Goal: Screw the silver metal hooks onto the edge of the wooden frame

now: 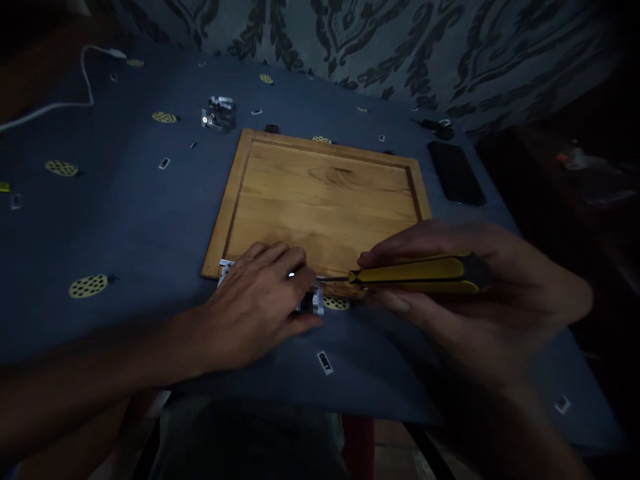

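Observation:
A framed wooden panel (pixel 320 207) lies flat on the cloth, its near edge toward me. My left hand (pixel 265 293) presses down over that near edge, fingers curled around a shiny metal hinge (pixel 319 301); much of the metal is hidden beneath the palm. Another bright metal end (pixel 227 265) shows at the panel's near left corner. In my right hand (pixel 480 300) is a screwdriver (pixel 415 272) with a yellow and black handle, held nearly level. Its thin shaft points left, and the tip reaches the metal by my left fingers.
More metal hinges (pixel 219 113) sit in a small pile behind the panel's left side. A dark phone (pixel 456 173) lies to the right, with a black-handled object (pixel 437 127) behind it. A white cable (pixel 90 87) runs across the far left. Patterned fabric or wallpaper (pixel 350 40) rises behind the table.

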`<state>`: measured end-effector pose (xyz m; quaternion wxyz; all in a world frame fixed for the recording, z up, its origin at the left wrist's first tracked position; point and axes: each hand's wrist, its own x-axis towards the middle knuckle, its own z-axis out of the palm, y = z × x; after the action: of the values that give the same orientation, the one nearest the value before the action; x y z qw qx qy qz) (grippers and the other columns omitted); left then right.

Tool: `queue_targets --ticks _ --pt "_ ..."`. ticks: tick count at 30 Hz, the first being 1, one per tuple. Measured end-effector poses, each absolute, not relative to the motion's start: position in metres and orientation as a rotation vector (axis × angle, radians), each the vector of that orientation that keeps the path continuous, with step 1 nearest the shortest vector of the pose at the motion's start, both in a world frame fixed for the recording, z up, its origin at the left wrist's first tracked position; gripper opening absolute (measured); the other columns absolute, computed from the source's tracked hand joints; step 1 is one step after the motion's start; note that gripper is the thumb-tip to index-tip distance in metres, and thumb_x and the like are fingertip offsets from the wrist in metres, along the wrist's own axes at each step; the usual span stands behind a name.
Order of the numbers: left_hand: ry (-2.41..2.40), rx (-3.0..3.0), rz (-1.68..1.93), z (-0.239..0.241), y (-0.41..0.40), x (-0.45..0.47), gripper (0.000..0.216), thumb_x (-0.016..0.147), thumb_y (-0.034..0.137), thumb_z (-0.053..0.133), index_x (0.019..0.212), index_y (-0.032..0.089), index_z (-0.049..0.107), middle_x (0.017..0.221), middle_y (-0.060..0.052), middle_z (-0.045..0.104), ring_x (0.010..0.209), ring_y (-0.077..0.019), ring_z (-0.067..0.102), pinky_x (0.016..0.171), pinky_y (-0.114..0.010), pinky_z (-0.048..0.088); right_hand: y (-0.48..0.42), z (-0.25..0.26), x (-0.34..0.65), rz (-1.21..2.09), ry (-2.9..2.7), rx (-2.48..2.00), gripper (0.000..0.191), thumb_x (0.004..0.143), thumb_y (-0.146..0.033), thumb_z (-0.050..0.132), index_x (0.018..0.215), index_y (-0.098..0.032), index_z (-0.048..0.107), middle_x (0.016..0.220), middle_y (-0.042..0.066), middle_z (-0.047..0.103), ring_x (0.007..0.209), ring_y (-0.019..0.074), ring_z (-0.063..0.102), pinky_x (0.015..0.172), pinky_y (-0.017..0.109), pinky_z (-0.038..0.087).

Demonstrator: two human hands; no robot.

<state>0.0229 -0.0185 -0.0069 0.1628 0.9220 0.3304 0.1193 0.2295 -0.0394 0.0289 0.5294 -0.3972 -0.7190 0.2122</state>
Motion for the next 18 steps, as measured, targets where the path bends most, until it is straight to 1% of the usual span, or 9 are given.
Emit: queue_targets --ticks 4,8,13,18 --pt "0.933 2.627 0.355 -0.0074 -0.0185 0.0225 0.039 0.091 0.045 0.076 0.112 0.014 0.068 0.111 -0.008 0.066 0.108 -0.0282 0.062 0.096 -0.046 0.051 -0.0379 0.0281 0.2338 0.552 -1.790 -0.866 0.029 0.082 -0.009 0.081 0.108 -0.023 0.077 0.093 0.002 0.079 0.075 0.0177 0.073 0.064 0.032 0.065" --pt "0.933 2.624 0.360 -0.0075 -0.0185 0.0225 0.037 0.091 0.045 0.076 0.111 0.014 0.069 0.110 -0.007 0.065 0.105 -0.0275 0.062 0.093 -0.045 0.052 -0.0377 0.0282 0.2344 0.548 -1.818 -0.848 0.030 0.082 -0.001 0.076 0.106 -0.019 0.077 0.095 0.002 0.079 0.078 0.0148 0.072 0.068 0.028 0.064" --pt "0.934 2.640 0.369 -0.0079 -0.0185 0.0229 0.037 0.089 0.044 0.078 0.109 0.014 0.069 0.109 -0.008 0.066 0.105 -0.0281 0.062 0.093 -0.046 0.051 -0.0382 0.0285 0.2323 0.508 -1.813 -0.908 0.025 0.081 -0.002 0.078 0.097 -0.021 0.075 0.091 0.000 0.078 0.077 0.0141 0.071 0.065 0.027 0.061" --pt "0.919 2.661 0.417 -0.0095 -0.0185 0.0223 0.037 0.089 0.043 0.079 0.109 0.013 0.069 0.104 -0.007 0.065 0.101 -0.0272 0.062 0.091 -0.044 0.052 -0.0378 0.0274 0.2320 0.471 -1.802 -0.978 0.022 0.081 -0.007 0.082 0.093 -0.024 0.075 0.087 0.000 0.077 0.071 0.0160 0.071 0.059 0.029 0.059"
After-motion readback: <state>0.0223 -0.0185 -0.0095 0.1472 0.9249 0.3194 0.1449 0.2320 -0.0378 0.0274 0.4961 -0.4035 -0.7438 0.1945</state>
